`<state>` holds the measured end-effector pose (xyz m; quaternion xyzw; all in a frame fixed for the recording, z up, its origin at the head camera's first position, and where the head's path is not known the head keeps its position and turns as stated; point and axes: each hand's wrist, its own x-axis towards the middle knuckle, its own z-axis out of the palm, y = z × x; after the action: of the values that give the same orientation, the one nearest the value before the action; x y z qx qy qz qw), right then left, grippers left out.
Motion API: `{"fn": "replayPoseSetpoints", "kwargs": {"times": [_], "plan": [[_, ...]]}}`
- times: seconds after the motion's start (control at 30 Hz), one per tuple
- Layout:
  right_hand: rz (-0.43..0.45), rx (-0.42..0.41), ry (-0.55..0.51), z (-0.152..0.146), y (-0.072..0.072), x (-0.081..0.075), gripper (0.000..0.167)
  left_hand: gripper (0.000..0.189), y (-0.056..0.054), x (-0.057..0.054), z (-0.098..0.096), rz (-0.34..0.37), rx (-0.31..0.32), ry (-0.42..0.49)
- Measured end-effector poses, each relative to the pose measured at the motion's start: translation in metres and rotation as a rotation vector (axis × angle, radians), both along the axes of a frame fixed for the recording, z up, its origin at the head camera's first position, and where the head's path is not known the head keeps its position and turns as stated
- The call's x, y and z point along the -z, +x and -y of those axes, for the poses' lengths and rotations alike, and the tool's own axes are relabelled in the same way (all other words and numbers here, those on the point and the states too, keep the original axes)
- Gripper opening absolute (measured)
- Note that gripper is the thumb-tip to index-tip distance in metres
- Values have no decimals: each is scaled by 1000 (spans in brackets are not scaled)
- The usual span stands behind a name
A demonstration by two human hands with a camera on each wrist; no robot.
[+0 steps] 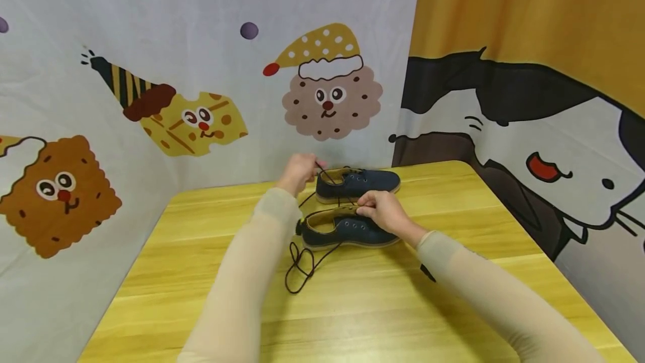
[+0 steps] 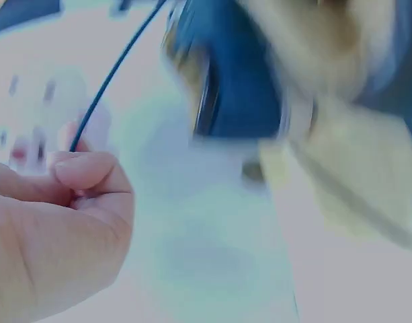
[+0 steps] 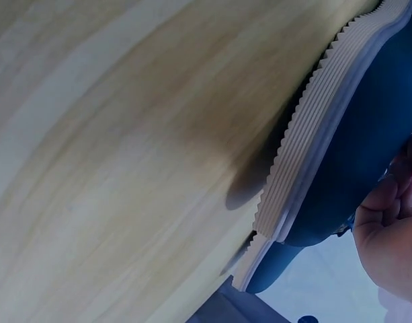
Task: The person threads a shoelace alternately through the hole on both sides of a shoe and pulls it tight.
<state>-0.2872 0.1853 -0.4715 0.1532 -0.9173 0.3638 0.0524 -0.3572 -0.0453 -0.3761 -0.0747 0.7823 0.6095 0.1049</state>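
Note:
Two navy lace-up shoes with tan insides lie one behind the other on the table, toes to the right. Above the heel of the far shoe (image 1: 375, 181), my left hand (image 1: 299, 171) pinches a thin dark shoelace (image 2: 118, 66) between thumb and fingertips. The lace stretches taut from the fingers toward the shoes. At the near shoe (image 1: 375, 234), my right hand (image 1: 385, 209) has its thumb and fingers pinched together by the far row of eyelets, gripping the shoe's edge there. In the right wrist view the near shoe's ribbed pale sole (image 3: 306, 148) shows beside the fingers.
A loose loop of dark lace (image 1: 297, 270) trails onto the wooden table (image 1: 201, 273) in front of the near shoe's heel. Printed curtains (image 1: 211, 38) hang behind the table and along its right side. A small dark piece (image 1: 427, 272) shows under the right forearm.

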Motion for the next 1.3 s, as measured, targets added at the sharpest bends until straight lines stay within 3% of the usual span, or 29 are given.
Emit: {"fn": "replayPoseSetpoints", "kwargs": {"times": [0.1, 0.2, 0.33, 0.47, 0.6, 0.73, 1.03, 1.2, 1.3], "plan": [[-17, -19, 28, 0, -2, 1, 8, 39, -4, -11, 54, -3, -108, 88], [-20, -22, 47, -1, -2, 2, 6, 36, -2, -12, 105, 20, -154, 114], [-35, -27, 54, -3, -4, 1, 5, 33, 7, -3, 159, 78, -156, 151], [-30, -16, 55, -3, -4, 1, 5, 33, 20, 11, 190, 134, -129, 85], [9, -8, 58, -2, -4, 1, 6, 34, 31, 23, 204, 173, -75, -51], [26, -12, 58, -1, -2, -1, 6, 39, 35, 33, 210, 196, -48, -125], [4, -10, 56, -1, 0, 1, 5, 41, 42, 56, 213, 209, -85, -173], [-10, -17, 57, -2, -1, 2, 5, 40, 42, 67, 216, 213, -144, -209], [1, -13, 53, -1, -2, 1, 4, 38, 42, 73, 220, 201, -130, -252]]}}
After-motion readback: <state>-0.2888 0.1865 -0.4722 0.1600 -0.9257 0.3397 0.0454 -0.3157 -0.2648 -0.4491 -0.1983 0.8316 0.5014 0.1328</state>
